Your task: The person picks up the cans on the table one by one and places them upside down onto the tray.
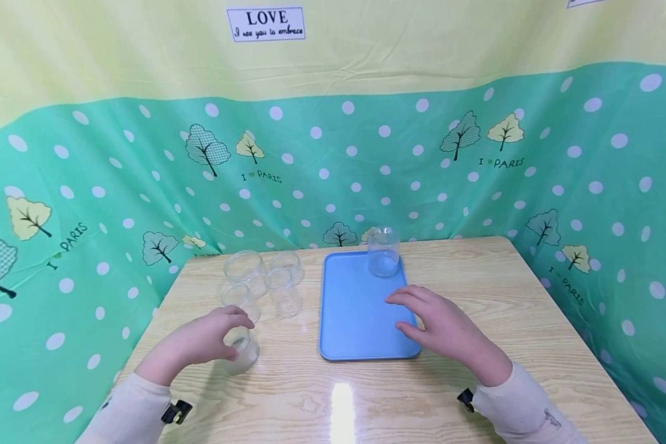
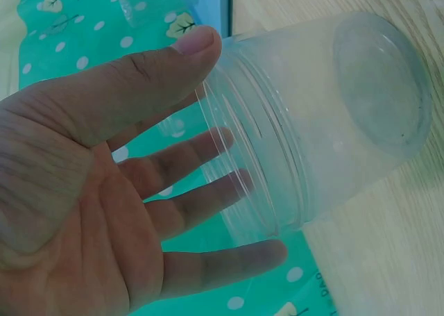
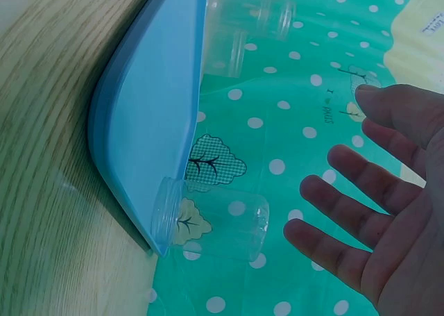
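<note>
A clear jar [image 1: 244, 351] with a threaded neck stands mouth up on the table at the left. My left hand [image 1: 211, 339] is around its rim, the thumb on the near side and the loosely spread fingers on the far side. The left wrist view shows some fingertips [image 2: 243, 180] through the jar's wall. Another clear jar [image 1: 383, 259] stands upside down on the far right corner of the blue tray [image 1: 361, 314]. Over the tray's right edge hovers my right hand [image 1: 435, 320], its fingers spread and holding nothing, apart from that jar in the right wrist view.
Several more clear jars stand close together behind the left hand, among them a wide one [image 1: 245, 274] and a slim one [image 1: 285, 296]. A patterned cloth [image 1: 333, 154] hangs behind and at both sides of the wooden table [image 1: 277, 401].
</note>
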The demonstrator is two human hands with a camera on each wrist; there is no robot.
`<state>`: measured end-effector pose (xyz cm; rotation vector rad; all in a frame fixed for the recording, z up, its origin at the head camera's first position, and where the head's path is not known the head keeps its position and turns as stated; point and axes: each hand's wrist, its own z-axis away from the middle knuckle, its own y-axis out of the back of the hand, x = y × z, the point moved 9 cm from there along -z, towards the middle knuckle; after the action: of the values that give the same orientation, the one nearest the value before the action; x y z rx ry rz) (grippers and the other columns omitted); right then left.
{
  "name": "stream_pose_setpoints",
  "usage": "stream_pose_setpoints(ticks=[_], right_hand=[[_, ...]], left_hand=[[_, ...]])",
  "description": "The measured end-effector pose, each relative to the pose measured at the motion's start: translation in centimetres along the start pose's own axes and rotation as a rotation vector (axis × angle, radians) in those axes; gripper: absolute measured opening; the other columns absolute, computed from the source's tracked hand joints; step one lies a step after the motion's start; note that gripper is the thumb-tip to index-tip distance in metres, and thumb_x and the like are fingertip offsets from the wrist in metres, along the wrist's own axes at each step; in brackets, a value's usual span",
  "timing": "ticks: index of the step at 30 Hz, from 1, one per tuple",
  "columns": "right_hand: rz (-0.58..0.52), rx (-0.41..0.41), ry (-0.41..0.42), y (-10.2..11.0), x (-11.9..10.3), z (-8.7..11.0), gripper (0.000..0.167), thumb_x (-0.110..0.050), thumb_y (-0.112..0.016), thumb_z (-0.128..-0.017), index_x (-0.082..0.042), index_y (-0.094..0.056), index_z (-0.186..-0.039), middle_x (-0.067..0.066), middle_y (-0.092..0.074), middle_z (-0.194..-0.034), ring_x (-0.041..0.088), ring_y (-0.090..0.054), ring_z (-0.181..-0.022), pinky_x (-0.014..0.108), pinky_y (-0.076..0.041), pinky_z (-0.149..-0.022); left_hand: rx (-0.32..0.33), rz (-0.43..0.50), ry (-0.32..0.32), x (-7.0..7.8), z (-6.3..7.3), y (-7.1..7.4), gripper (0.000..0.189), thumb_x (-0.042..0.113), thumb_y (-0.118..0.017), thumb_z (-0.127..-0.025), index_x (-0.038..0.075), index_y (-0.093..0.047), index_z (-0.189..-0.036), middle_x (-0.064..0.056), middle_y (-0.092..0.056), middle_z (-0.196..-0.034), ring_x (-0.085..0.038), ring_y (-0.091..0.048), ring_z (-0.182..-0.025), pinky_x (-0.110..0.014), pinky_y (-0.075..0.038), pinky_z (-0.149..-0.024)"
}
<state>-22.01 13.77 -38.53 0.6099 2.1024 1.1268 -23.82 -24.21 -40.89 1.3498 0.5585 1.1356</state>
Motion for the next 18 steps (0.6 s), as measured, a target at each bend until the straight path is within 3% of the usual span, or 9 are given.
stream_pose_setpoints(ticks=[18], right_hand=[[0.003, 0.0, 0.013, -0.11, 0.04, 0.05, 0.046, -0.025, -0.082, -0.089, -0.02, -0.067, -0.131, -0.012, -0.062, -0.131, 0.01, -0.061, -0.122, 0.034, -0.058, -0.097]], left_hand=[[0.01, -0.022, -0.033, 0.27, 0.05, 0.22, 0.047, 0.009, -0.086, -0.075, 0.01, -0.071, -0.119, -0.006, -0.064, -0.124, -0.03, -0.062, -0.116, -0.049, -0.054, -0.097]])
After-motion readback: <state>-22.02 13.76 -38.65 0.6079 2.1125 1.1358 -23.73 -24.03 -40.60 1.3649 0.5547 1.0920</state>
